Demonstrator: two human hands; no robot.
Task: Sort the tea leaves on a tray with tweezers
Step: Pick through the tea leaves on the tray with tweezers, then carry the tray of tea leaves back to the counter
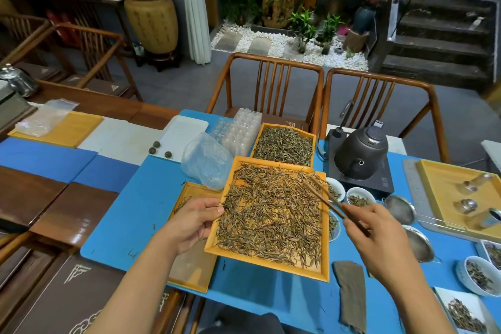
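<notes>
An orange tray [324, 252] covered with long brown-green tea leaves [271, 214] is lifted above the blue mat, tilted a little. My left hand [189, 222] grips its left rim, thumb on top among the leaves. My right hand [379, 236] holds brown wooden tweezers [329, 199]; their tips reach over the tray's upper right part, among the leaves. Whether a leaf sits between the tips is too small to tell.
A second leaf-filled tray [314, 144] lies behind, and another tray [189, 192] sits under my left hand. Small white bowls [360, 195] with leaves, a dark kettle [360, 154], strainers [400, 209], a grey cloth [349, 295] and a plastic bag [206, 160] surround the work area.
</notes>
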